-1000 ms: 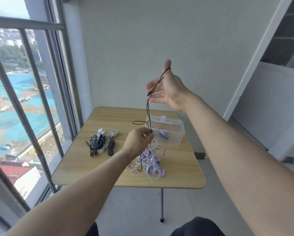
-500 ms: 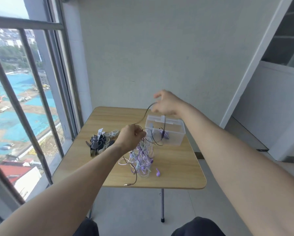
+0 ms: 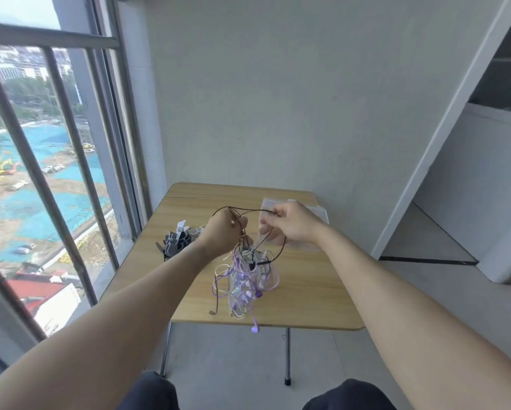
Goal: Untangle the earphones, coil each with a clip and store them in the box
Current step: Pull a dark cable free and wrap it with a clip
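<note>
Left hand (image 3: 223, 232) and right hand (image 3: 292, 224) both pinching the thin dark brown earphone cable (image 3: 249, 211), looped between them above the wooden folding table (image 3: 313, 291). Hanging just below the grip: the tangled bundle of purple and white earphones (image 3: 245, 279). Behind the right hand, the clear plastic storage box (image 3: 319, 211); left of the left hand, the pile of black and white clips (image 3: 177, 242).

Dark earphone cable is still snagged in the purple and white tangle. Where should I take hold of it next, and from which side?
Probably the dark cable where it bows out clear on the tangle's right, pinched from the right with the right hand. That loop stands free of the pale cords; lower down it is buried among them. The left hand already grips the upper loops.
</note>
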`<state>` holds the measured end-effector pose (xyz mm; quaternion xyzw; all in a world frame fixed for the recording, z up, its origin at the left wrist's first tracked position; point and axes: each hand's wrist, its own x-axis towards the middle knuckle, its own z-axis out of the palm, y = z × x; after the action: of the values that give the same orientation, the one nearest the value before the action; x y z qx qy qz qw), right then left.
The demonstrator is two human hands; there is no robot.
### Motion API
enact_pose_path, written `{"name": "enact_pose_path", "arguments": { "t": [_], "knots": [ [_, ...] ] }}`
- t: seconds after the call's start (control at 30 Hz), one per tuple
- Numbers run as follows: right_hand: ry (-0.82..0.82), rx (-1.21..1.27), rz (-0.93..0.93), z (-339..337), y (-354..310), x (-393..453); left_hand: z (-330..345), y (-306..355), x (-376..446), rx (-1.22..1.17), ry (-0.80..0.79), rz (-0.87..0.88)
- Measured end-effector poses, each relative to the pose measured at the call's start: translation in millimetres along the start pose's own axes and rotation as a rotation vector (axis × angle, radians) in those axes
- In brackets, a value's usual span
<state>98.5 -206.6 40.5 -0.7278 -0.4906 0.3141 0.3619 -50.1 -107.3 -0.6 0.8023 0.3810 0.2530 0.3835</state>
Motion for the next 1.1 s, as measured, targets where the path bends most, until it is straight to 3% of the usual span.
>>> {"name": "enact_pose_path", "arguments": {
  "t": [0.13, 0.3, 0.6, 0.73, 0.87, 1.1],
  "knots": [
    [0.010, 0.285, -0.014, -6, -18, -2, 4, -9, 0, 0.144, -0.025, 0.052],
    [0.141, 0.596, -0.064, -9, -38, 2, 10, -21, -3, 0.167, -0.174, 0.162],
    [0.463, 0.508, -0.137, -18, -29, 9, 8, -20, -6, 0.000, -0.179, 0.140],
    [0.433, 0.402, 0.022, -24, -17, 7, 5, -28, -3, 0.035, -0.200, 0.087],
    [0.446, 0.470, 0.100, -34, -20, 2, 5, -43, -4, 0.101, -0.259, 0.155],
    [0.679, 0.479, 0.153, -36, -15, 3, 5, -49, -1, 0.173, -0.208, 0.121]
  ]
}}
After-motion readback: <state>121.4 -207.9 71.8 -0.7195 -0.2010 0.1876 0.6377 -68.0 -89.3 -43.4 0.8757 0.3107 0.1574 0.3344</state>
